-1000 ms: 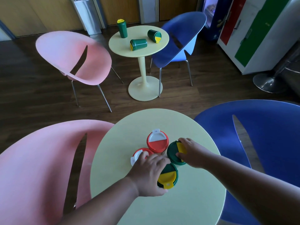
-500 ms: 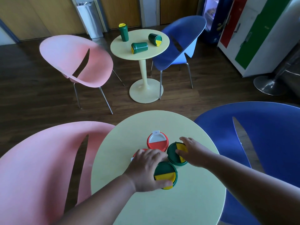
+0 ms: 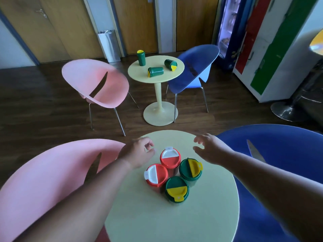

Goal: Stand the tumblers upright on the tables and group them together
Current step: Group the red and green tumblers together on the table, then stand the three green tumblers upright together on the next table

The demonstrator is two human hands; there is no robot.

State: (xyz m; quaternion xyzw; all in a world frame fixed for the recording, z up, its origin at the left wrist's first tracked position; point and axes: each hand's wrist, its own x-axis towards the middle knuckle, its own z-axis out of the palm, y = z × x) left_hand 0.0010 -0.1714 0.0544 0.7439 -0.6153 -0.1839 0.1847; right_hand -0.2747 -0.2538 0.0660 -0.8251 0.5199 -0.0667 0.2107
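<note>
Round pale-yellow near table (image 3: 174,215) on dark wood floor (image 3: 43,102), pink chair (image 3: 43,180) to its left, blue chair (image 3: 279,145) to its right. Four tumblers upright at table centre, touching: red tumblers (image 3: 170,158) and green tumblers (image 3: 176,188). Beyond it, far table (image 3: 155,79) carries one upright tumbler (image 3: 141,57) and two lying tumblers (image 3: 155,71). Wooden doors (image 3: 70,23) and a colour-panelled cabinet (image 3: 271,49) behind. No readable writing. Since earlier, both hands have lifted off the lids: left hand (image 3: 138,154) loosely curled, right hand (image 3: 212,149) spread, both empty, hovering past the group.
</note>
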